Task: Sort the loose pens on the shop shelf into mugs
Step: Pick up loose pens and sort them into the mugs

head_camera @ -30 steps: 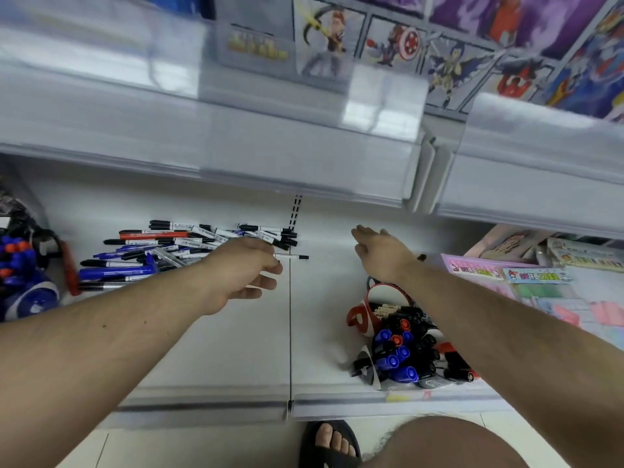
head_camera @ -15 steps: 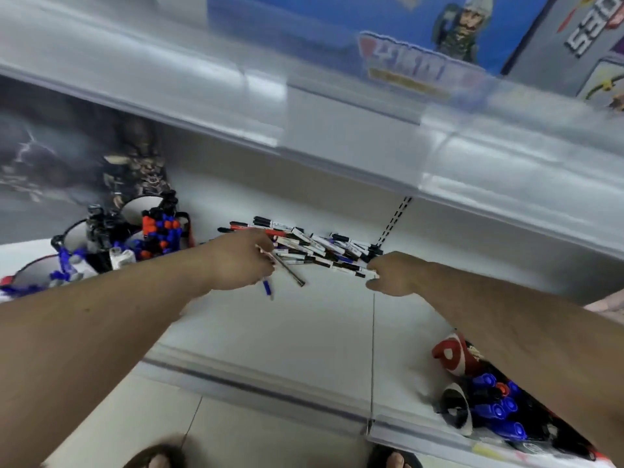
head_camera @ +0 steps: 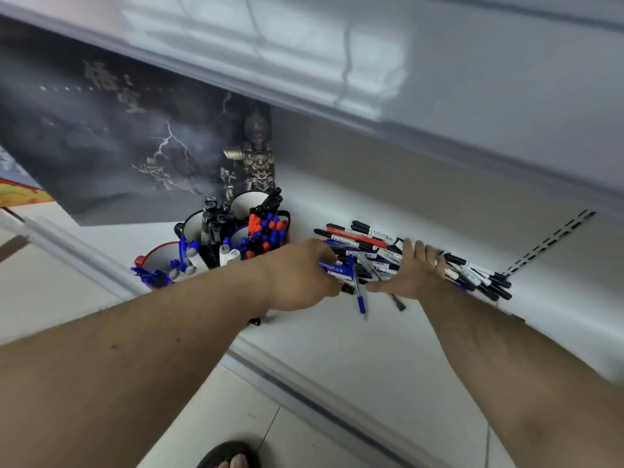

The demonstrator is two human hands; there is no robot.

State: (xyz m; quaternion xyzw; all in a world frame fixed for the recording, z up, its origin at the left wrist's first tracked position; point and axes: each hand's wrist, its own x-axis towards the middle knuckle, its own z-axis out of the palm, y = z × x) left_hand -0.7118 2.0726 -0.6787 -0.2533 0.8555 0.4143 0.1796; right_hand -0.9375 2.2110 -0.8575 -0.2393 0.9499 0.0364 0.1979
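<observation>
left hand [head_camera: 300,275] grips pens [head_camera: 341,267] | right hand [head_camera: 413,275] flat on pile [head_camera: 472,271]

The left hand [head_camera: 300,276] covers the near end of the pen pile [head_camera: 415,261], and its fingertips are hidden. The right hand [head_camera: 413,273] masks the pile's middle. Pen labels blur. A sandalled foot [head_camera: 233,459] is cut off by the bottom edge.

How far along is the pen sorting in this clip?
Done: the cluster of mugs already holds many sorted pens. In hand: the left hand grips blue pens; the open right hand rests on the loose pen pile. Left: most of that pile remains on the white shelf.
</observation>
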